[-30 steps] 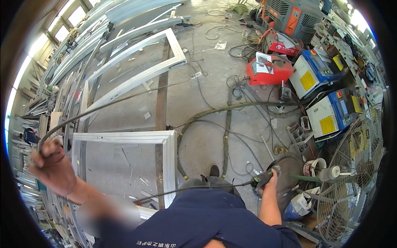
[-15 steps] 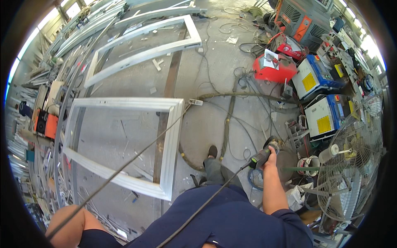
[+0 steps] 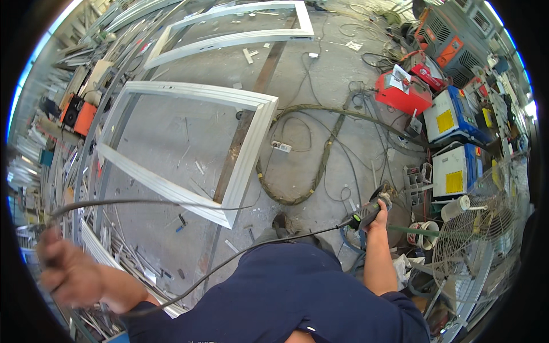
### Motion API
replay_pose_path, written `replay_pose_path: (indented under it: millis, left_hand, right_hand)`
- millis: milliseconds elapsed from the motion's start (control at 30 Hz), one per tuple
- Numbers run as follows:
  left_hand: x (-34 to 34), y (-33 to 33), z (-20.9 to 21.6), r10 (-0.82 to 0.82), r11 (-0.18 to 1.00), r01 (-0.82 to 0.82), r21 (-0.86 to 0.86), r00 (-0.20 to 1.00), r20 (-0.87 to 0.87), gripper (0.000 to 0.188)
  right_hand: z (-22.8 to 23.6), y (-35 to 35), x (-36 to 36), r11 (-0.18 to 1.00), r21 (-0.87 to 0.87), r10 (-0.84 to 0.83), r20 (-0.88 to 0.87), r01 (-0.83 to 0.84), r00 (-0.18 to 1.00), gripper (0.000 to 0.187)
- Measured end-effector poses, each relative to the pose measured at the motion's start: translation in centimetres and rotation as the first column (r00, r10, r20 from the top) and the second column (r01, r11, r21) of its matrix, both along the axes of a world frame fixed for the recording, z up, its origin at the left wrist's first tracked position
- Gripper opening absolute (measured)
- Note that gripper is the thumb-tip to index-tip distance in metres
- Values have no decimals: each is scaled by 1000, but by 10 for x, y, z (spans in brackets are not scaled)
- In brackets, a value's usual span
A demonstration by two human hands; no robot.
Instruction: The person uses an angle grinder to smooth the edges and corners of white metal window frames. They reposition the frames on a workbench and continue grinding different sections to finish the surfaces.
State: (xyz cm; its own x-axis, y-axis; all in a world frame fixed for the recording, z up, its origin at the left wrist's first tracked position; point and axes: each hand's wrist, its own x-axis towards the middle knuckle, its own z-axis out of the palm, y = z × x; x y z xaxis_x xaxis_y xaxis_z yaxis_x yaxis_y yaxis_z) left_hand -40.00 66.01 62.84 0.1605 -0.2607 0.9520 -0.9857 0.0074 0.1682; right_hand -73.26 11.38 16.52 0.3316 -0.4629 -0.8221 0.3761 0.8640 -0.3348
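Note:
My right hand (image 3: pixel 376 220) is closed around the body of an angle grinder (image 3: pixel 362 216), whose disc end points up and away from me. A dark power cable (image 3: pixel 269 243) runs from its rear across my front to the left. My left hand (image 3: pixel 77 279), smeared by motion, is raised at the far left. Its fingers look curled around the cable, which bends sharply there and heads back over the near white metal frame (image 3: pixel 243 166). That rectangular frame lies in front of me, left of centre. A white power strip (image 3: pixel 281 146) rests on the floor.
A second white frame (image 3: pixel 229 41) lies farther off. Metal lengths (image 3: pixel 74 91) crowd the left. A thick hose (image 3: pixel 291 200) and thin cables loop over the floor. Right stand a red machine (image 3: pixel 403 97), blue-and-white machines (image 3: pixel 449 171), a bucket (image 3: pixel 423 235) and a wire-guarded fan (image 3: pixel 472 234).
My left hand has come up into view at the far left. The cable stretch there has gone slack and bent. The power strip lies nearer. The view has shifted, and the grinder stays in my right hand.

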Motion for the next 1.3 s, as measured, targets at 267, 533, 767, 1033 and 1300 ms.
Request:
replay_pose_path:
  millis: [267,533,767,1033,1300]
  left_hand:
    - [-103,-69,-262,243,-19,273,962,934,-261,29]
    - [-168,-22,-339,604,-258,481,838,757,-249,61]
    - [-182,-14,-344,759,62,660,749,456,-465,57]
    - [-157,0,-388,697,381,720,580,188,-692,62]
    - [-57,12,-464,491,445,892,80,-168,-855,73]
  right_hand:
    - [-37,0,-65,991,-49,129,17,-128,992,42]
    - [-37,18,-89,992,15,125,-91,-124,988,39]
    - [-31,57,-30,896,-208,350,-208,-392,913,27]
    - [-24,143,80,361,-458,599,-554,-812,579,35]
    - [-35,280,197,-79,-241,579,-801,-967,153,43]
